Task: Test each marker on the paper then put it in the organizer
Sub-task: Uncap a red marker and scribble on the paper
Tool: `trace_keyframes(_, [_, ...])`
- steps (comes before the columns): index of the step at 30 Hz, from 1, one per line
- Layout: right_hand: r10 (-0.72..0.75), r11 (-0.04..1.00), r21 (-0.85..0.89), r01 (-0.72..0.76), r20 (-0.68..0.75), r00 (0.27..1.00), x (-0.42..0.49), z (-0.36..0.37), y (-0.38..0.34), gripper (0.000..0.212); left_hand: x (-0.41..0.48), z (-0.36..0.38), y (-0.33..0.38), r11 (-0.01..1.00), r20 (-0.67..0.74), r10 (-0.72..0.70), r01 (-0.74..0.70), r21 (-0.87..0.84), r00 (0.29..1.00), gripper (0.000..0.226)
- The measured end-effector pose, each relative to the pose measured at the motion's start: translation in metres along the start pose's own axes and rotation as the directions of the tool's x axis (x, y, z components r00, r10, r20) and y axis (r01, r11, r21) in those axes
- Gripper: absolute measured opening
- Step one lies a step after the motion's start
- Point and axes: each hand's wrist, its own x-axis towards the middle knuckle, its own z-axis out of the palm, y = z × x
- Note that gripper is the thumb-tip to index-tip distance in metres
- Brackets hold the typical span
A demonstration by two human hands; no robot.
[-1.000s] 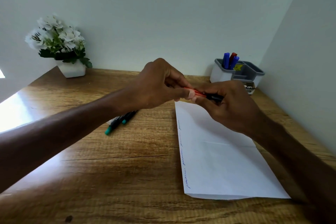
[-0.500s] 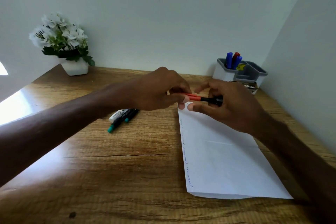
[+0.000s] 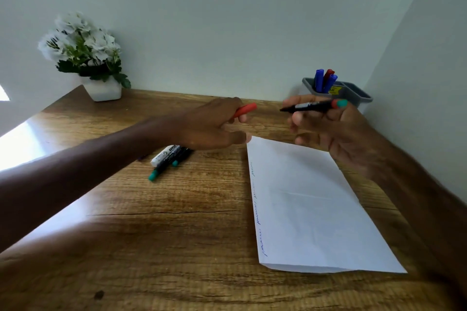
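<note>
Wooden bench [image 3: 161,222] fills my view, pale walls meeting at a corner behind it. Below my right hand [image 3: 336,131] lies the paper [image 3: 313,204], faint scribbles down its left edge. My left hand [image 3: 209,126] is closed around an orange cap [image 3: 245,110]. My right hand grips the uncapped marker [image 3: 312,106], tip pointing toward the left hand, well apart from the cap. Beyond it stands the grey organizer [image 3: 353,94] holding blue and red markers. Beneath my left wrist lie spare markers [image 3: 168,161].
</note>
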Motion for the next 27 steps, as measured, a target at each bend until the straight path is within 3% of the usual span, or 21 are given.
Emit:
trace_keyframes(3, [0.025,0.999,-0.036,-0.024,0.024,0.999,0.0,0.008,0.003,0.024,-0.002,0.006,0.002,0.995,0.017,0.009,-0.007,-0.095,1.0,0.032])
trace_keyframes(11, [0.16,0.976,-0.178,-0.127,0.185,0.97,-0.005,0.017,-0.002,0.037,-0.002,0.013,0.005,0.996,0.131,-0.008,0.02,-0.088,0.991,0.038])
trace_keyframes(19, [0.228,0.939,-0.305,-0.16,0.2,0.953,-0.011,0.027,-0.001,0.021,0.002,0.016,0.002,0.993,0.102,-0.003,0.016,-0.12,0.995,0.037])
trace_keyframes(27, [0.142,0.956,-0.285,-0.073,0.228,0.963,-0.011,0.041,0.015,0.018,0.004,0.017,-0.001,0.991,0.078,-0.021,0.032,-0.133,0.997,0.039])
